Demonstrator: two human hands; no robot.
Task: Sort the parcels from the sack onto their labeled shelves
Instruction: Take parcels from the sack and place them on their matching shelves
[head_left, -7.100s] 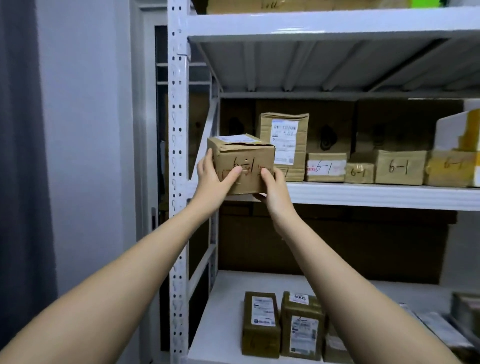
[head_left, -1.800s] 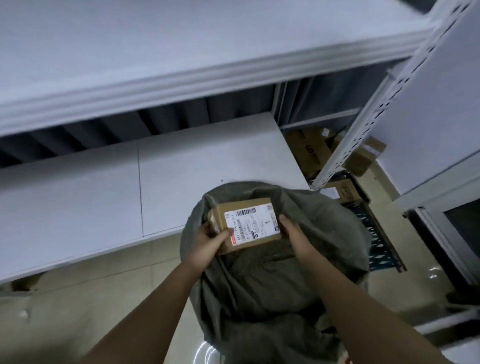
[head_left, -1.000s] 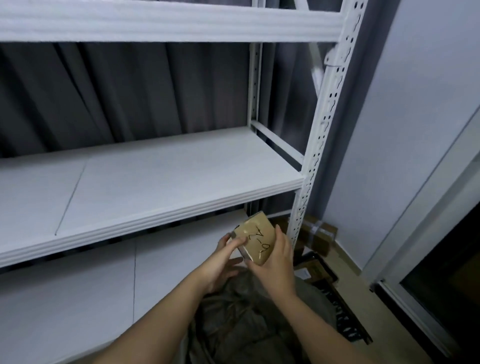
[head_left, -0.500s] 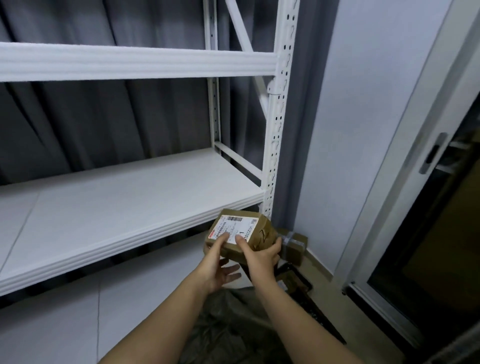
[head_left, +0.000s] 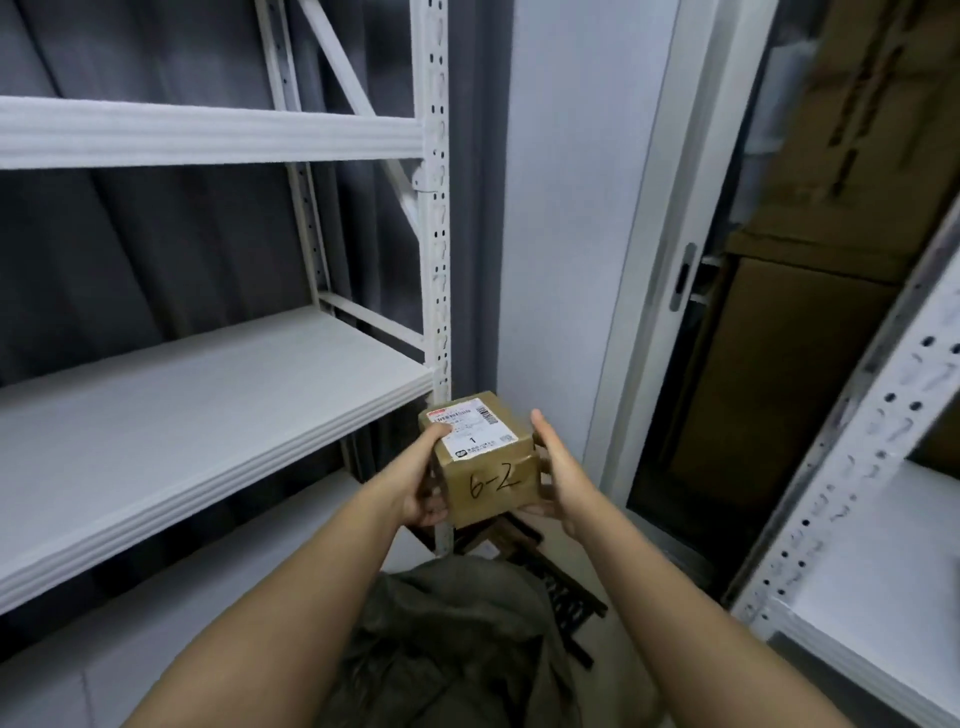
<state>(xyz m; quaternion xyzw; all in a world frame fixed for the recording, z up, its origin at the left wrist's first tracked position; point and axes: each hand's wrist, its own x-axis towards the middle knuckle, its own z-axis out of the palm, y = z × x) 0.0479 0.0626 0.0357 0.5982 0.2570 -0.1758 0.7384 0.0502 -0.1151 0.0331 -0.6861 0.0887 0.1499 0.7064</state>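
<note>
Both hands are holding one small cardboard parcel (head_left: 485, 457) out in front of the body, above the open grey-green sack (head_left: 452, 639) that is sitting on the floor below the forearms. The left hand (head_left: 421, 483) is gripping the parcel's left side: its thumb is lying on the top edge, touching the white shipping label (head_left: 470, 434), and its fingers are curling under the left bottom edge. The right hand (head_left: 558, 467) is cupping the right side with fairly straight fingers lying along that face and the palm supporting the lower right corner (fingertips behind the box are hidden, so how far they wrap I cannot tell). The parcel is tilting slightly, with the label facing up and the near face showing handwritten "6-2"; the label is also showing a printed "1" and a barcode, the rest too small to read. To the left, a white metal shelf rack (head_left: 434, 260) is standing with bare boards, a dark curtain (head_left: 156, 234) hanging behind it. To the right, a door frame (head_left: 660, 260) is opening onto stacked brown cartons (head_left: 810, 291), and a second white rack (head_left: 852, 519) is cutting across the right edge. A dark slatted thing (head_left: 566, 592) is lying on the floor beside the sack.
</note>
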